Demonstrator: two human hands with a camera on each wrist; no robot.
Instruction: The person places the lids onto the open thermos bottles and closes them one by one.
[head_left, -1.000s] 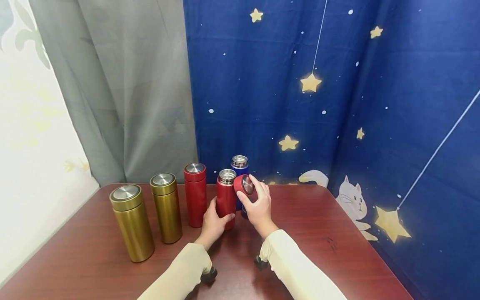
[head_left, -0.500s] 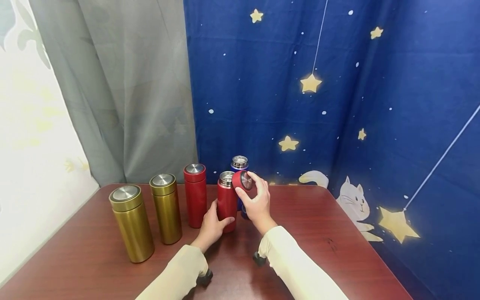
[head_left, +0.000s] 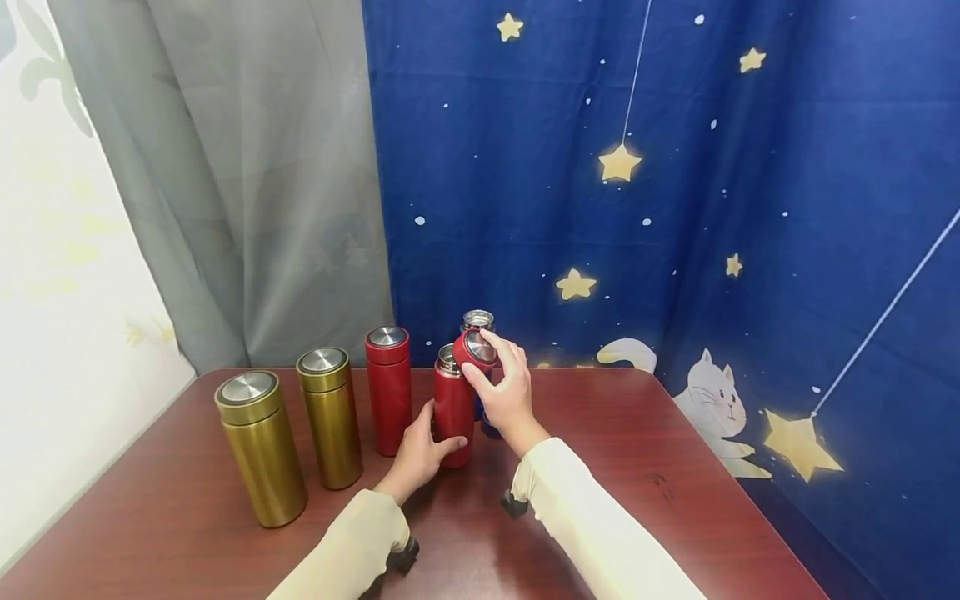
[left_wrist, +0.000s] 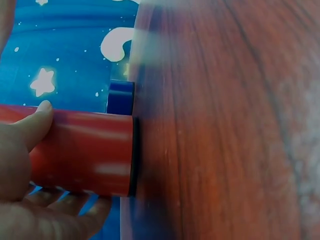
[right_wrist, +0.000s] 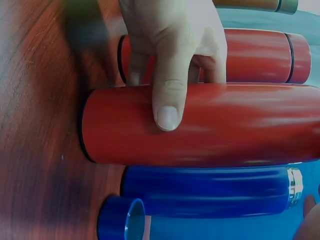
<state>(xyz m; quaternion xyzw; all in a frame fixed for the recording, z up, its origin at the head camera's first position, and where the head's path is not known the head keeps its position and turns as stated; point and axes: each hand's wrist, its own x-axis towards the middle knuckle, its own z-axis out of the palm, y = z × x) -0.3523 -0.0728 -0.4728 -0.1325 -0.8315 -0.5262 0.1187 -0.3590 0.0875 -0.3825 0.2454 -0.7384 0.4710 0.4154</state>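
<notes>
My left hand grips an uncapped red thermos low on its body, thumb across the front. The thermos stands upright; its steel mouth is partly covered by the red lid. My right hand pinches that lid by its sides, tilted, right at the mouth. In the right wrist view, the left hand wraps the red thermos, and a few right fingertips show at the edge. The left wrist view has the thumb on the red body.
Behind stands an open blue thermos, its blue lid on the table beside it. To the left are a capped red thermos and two gold ones, the nearer and the farther. Curtains hang beyond the table.
The red lid in my right hand has moved left and up, then over the edge of the red thermos's mouth. My left hand keeps its grip, and the thermos has shifted slightly toward me.
</notes>
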